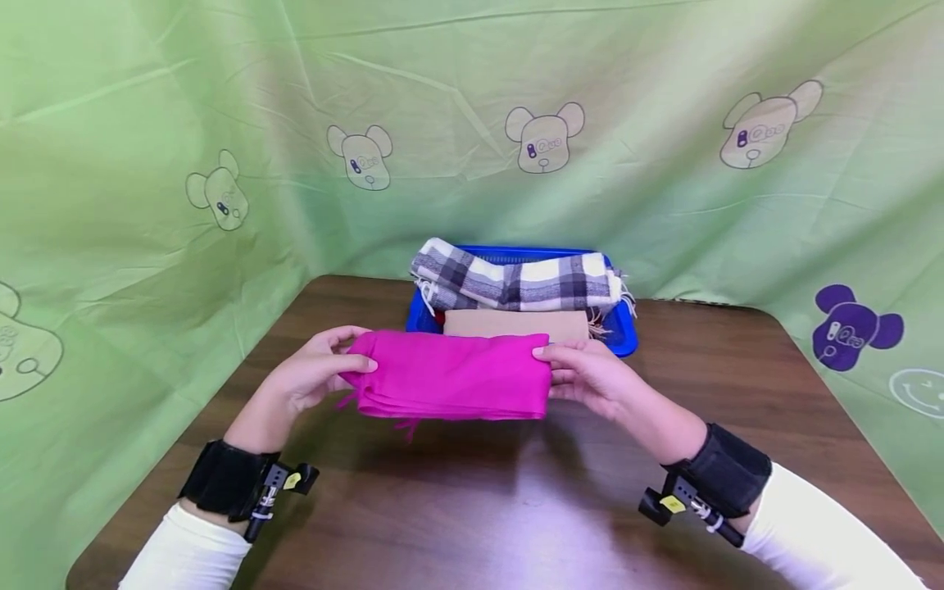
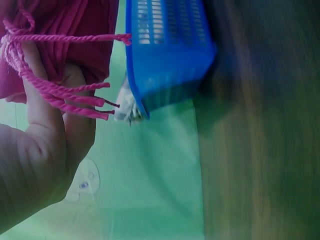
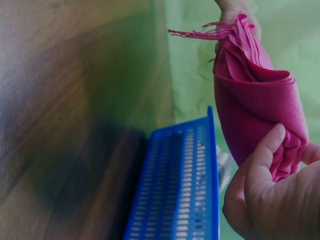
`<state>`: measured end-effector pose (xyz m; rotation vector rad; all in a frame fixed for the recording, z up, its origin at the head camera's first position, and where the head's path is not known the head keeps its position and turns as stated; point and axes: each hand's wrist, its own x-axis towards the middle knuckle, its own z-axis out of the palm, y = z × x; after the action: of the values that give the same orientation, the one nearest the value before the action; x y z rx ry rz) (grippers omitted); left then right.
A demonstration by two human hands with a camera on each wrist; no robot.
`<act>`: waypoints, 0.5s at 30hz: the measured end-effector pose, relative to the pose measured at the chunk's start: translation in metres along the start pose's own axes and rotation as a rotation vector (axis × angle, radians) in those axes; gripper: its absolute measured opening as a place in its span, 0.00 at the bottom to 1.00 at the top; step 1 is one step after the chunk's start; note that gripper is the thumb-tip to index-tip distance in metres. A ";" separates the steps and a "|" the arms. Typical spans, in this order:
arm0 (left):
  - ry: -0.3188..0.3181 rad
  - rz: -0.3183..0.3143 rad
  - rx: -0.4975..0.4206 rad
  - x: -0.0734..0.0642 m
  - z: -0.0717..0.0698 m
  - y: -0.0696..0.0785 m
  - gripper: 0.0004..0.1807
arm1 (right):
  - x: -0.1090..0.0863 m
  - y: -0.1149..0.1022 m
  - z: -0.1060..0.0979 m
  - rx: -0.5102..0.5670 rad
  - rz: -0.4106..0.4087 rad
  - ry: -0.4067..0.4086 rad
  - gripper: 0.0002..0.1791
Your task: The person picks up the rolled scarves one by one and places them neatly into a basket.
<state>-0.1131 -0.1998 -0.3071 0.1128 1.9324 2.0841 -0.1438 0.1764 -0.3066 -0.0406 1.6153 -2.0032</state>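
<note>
A folded magenta scarf (image 1: 457, 375) with twisted fringe hangs level above the table, just in front of the blue basket (image 1: 625, 340). My left hand (image 1: 317, 369) grips its left end, thumb on top and fingers beneath. At the right end my right hand (image 1: 590, 378) pinches the scarf the same way. In the left wrist view the fringe (image 2: 75, 97) dangles over the left fingers. The right wrist view shows the scarf's folded layers (image 3: 260, 95) held between the right thumb and fingers. Inside the basket lie a checked scarf (image 1: 516, 283) and a beige scarf (image 1: 509, 324), partly hidden.
The brown wooden table (image 1: 457, 508) extends under both arms. Behind and beside it hangs a green curtain (image 1: 457, 205) printed with bear heads. Fringe of the checked scarf spills over the basket's right rim. Something dark red shows slightly inside the basket.
</note>
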 end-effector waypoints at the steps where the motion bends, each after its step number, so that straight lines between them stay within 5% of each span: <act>1: 0.002 0.001 -0.008 0.002 0.002 0.000 0.16 | -0.001 -0.001 -0.002 0.005 -0.006 0.005 0.05; 15: 0.058 -0.032 -0.151 0.031 0.032 0.009 0.18 | -0.012 -0.019 -0.023 0.051 -0.052 0.088 0.07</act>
<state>-0.1358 -0.1613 -0.2998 -0.0108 1.7881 2.2259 -0.1496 0.2047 -0.2918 0.0259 1.6320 -2.1114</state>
